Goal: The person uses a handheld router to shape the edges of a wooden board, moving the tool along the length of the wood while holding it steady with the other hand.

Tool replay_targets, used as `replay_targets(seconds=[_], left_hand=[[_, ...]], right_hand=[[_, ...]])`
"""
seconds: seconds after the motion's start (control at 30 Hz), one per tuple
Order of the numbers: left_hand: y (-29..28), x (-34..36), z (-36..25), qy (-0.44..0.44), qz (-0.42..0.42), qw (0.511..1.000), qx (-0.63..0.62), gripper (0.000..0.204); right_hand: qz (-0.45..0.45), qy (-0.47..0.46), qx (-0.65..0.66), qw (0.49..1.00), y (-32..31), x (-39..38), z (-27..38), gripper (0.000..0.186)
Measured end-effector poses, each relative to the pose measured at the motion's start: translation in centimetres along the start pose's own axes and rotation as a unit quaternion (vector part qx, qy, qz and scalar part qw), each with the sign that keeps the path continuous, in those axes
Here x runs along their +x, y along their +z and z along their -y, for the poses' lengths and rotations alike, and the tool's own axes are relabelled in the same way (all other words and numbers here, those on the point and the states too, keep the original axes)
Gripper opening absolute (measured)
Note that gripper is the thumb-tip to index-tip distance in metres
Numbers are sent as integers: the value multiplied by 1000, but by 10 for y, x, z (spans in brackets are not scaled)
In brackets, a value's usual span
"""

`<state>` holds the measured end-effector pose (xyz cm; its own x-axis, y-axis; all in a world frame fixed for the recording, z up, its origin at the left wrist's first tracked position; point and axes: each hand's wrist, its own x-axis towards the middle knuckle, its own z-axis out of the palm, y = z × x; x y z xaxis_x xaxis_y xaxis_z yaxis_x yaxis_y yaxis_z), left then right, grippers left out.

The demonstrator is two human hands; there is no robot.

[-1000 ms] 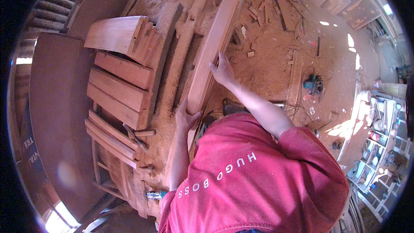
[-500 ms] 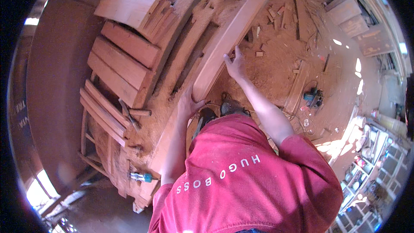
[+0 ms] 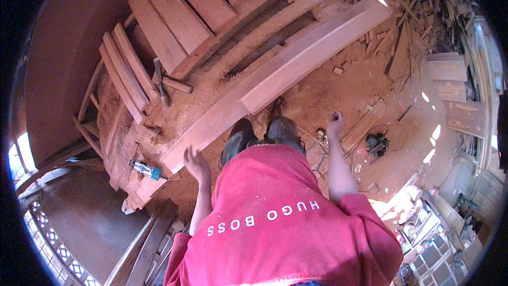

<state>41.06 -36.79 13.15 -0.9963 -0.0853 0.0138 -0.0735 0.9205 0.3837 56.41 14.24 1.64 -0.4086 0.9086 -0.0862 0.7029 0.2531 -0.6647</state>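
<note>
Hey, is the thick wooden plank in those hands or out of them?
Out: the thick wooden plank lies apart from both the left hand and right hand, with visible gaps between.

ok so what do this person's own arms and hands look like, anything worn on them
The left hand and right hand are bare, with no gloves, and the forearms are uncovered too. The upper arms are in the loose short sleeves of a red fabric shirt with white lettering across it. No watch or wristband shows.
</note>
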Motion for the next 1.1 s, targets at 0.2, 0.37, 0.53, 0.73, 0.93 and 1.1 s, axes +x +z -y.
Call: replay_targets(seconds=[0.2, 0.37, 0.53, 0.73, 0.93, 1.1], left_hand=[[-42, -28, 120, -141, -22, 988, 53, 49], [-61, 5, 209, -108, -125, 986, -36, 52], [-74, 18, 319, -213, -162, 958, -103, 52], [-79, 21, 404, -322, -90, 939, -87, 45], [-56, 61, 436, -262, -127, 950, -116, 91], [-74, 101, 429, -311, -73, 890, -324, 83]], right_hand=[[-57, -337, -58, 938, -9, 24, 187, 51], [-43, -393, -259, 881, 8, -24, 259, 48], [90, -444, -116, 884, 6, -176, 243, 27], [93, -131, -12, 987, 26, -340, 155, 21], [209, -10, -315, 926, -3, -462, 42, 40], [248, 2, -221, 943, -19, -503, 12, 36]])
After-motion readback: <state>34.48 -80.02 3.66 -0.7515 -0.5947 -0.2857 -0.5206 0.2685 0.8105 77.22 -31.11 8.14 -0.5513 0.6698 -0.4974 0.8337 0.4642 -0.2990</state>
